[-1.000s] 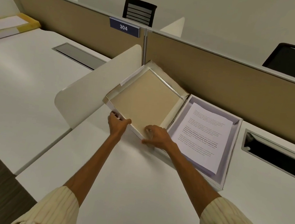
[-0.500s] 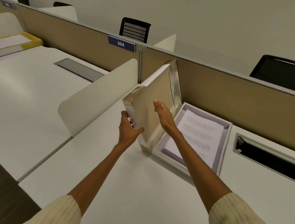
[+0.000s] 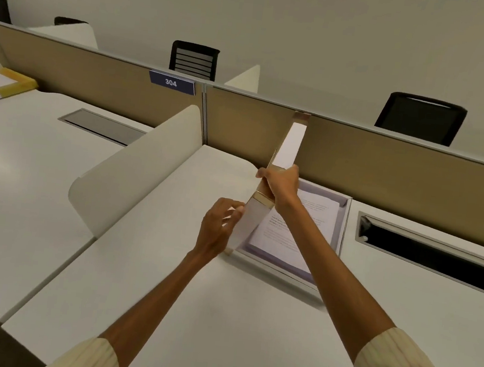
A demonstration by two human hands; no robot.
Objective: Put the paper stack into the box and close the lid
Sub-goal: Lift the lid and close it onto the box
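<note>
The paper stack (image 3: pixel 299 229) lies flat inside the shallow white box (image 3: pixel 343 225) on the desk, printed side up. The box's hinged lid (image 3: pixel 288 146) stands almost upright along the box's left side, seen edge-on, white with gold bands. My right hand (image 3: pixel 282 185) grips the lid's edge near its middle, fingers wrapped over it. My left hand (image 3: pixel 218 226) holds the lid's lower near corner from the left. My right forearm crosses over the box and hides part of the paper.
A tan partition (image 3: pixel 387 166) with a "304" sign (image 3: pixel 172 82) runs behind the box. A curved white divider (image 3: pixel 134 168) stands to the left. A dark cable slot (image 3: pixel 435 253) lies right of the box. Another box (image 3: pixel 1 85) sits far left.
The lid went from lying flat open on the left to standing nearly upright over the hinge. Both hands rose with it, and my right hand moved up to clasp its edge.
</note>
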